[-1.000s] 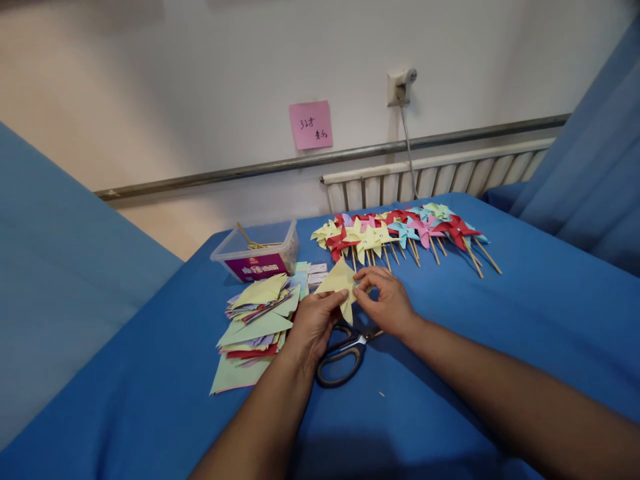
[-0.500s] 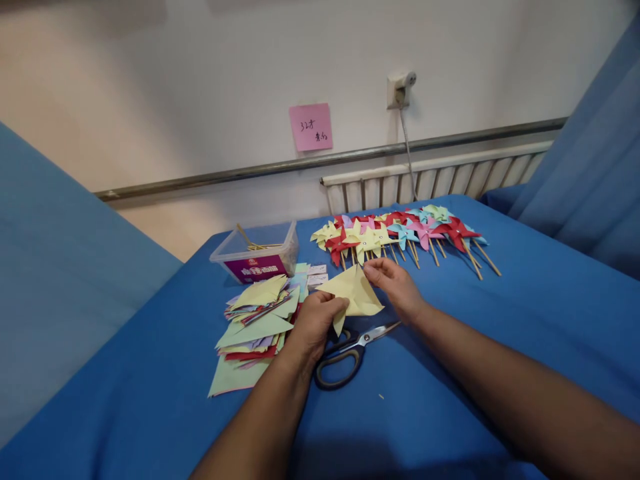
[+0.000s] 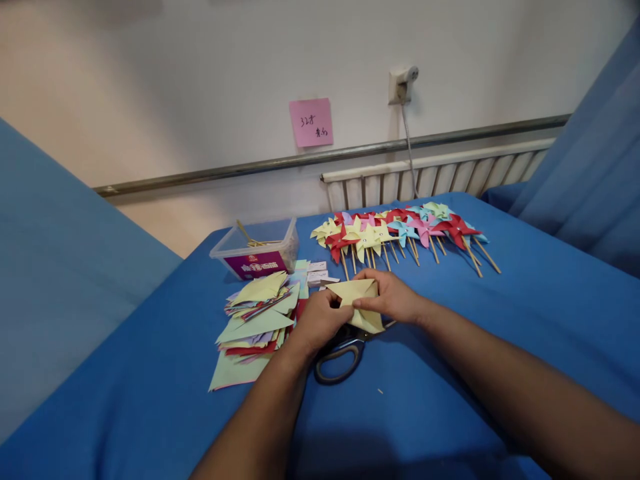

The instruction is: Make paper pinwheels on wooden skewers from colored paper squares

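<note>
Between my hands is a pale yellow pinwheel paper (image 3: 357,290), cut and partly folded. My left hand (image 3: 320,319) pinches its left side, fingers closed. On its right side my right hand (image 3: 393,297) grips a bent-over flap between thumb and fingers. Under the paper lies a pair of scissors (image 3: 343,360) with dark handles; the blades are mostly hidden. Left of my left hand sits a stack of coloured paper (image 3: 257,327) in green, yellow, red and purple. Finished pinwheels (image 3: 400,230) on wooden sticks lie in rows beyond my right hand.
A clear plastic tub (image 3: 257,247) holding sticks stands at the back left. Small white boxes (image 3: 317,273) are beside the stack. Blue cloth (image 3: 425,413) covers the table. Behind it are a radiator (image 3: 435,175), a rail (image 3: 240,172) and a pink note (image 3: 311,123) on the wall.
My right hand has moved left and down onto the yellow paper and now grips a flap. The paper has turned and sits lower, covering the scissors' blades.
</note>
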A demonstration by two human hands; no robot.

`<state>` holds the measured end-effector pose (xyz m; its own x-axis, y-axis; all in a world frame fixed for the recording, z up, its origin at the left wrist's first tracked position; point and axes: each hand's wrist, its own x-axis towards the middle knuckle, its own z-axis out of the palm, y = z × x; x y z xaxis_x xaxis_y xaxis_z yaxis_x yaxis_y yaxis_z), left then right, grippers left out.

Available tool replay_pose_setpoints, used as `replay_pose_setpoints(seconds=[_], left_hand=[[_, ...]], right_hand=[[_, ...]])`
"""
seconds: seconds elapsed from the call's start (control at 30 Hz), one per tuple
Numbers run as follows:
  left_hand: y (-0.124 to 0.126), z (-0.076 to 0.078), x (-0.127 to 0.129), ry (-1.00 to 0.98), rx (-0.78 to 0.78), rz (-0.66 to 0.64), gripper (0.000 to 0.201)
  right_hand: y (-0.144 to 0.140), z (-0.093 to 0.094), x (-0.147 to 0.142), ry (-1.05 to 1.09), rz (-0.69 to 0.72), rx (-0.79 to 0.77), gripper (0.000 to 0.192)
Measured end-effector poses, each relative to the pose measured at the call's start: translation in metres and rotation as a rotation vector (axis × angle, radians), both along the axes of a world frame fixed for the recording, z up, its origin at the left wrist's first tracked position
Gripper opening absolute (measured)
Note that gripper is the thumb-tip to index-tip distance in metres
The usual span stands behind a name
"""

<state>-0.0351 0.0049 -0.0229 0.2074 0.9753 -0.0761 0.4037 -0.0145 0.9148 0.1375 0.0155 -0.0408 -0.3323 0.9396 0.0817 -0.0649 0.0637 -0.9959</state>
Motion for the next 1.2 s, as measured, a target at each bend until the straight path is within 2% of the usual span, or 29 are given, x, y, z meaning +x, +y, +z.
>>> replay_pose_setpoints(seconds=[0.1, 0.17, 0.33, 0.43, 0.5, 0.67, 0.87, 0.97, 1.1, 1.2], left_hand=[[0.002, -0.002, 0.001, -0.036, 0.063, 0.078, 0.009], [0.002, -0.003, 0.003, -0.137, 0.048, 0.138, 0.013], [0.0, -0.004, 0.011, -0.59, -0.223, 0.204, 0.034], [-0.002, -0.004, 0.014, -0.722, -0.352, 0.182, 0.034], [-0.002, -0.005, 0.015, -0.775, -0.377, 0.164, 0.033], [-0.001, -0.01, 0.017, -0.807, -0.359, 0.186, 0.033], [0.0, -0.011, 0.018, -0.824, -0.349, 0.172, 0.032], [-0.001, -0.009, 0.02, -0.827, -0.329, 0.186, 0.033], [-0.002, -0.004, 0.021, -0.831, -0.318, 0.222, 0.032], [-0.001, 0.0, 0.018, -0.877, -0.338, 0.252, 0.03]], right_hand=[[0.001, -0.003, -0.006, 0.029, -0.108, -0.014, 0.032], [0.001, -0.005, -0.01, 0.061, -0.227, -0.006, 0.034], [0.002, -0.008, -0.019, 0.299, -0.482, -0.093, 0.041], [0.001, -0.01, -0.022, 0.348, -0.577, -0.109, 0.042], [0.0, -0.012, -0.024, 0.318, -0.611, -0.095, 0.041], [-0.003, -0.017, -0.03, 0.286, -0.579, -0.081, 0.042], [-0.007, -0.016, -0.033, 0.461, -0.472, -0.166, 0.041], [-0.008, -0.016, -0.034, 0.471, -0.429, -0.17, 0.041], [-0.008, -0.016, -0.032, 0.337, -0.438, -0.115, 0.039], [-0.007, -0.014, -0.027, 0.263, -0.443, 0.051, 0.039]])
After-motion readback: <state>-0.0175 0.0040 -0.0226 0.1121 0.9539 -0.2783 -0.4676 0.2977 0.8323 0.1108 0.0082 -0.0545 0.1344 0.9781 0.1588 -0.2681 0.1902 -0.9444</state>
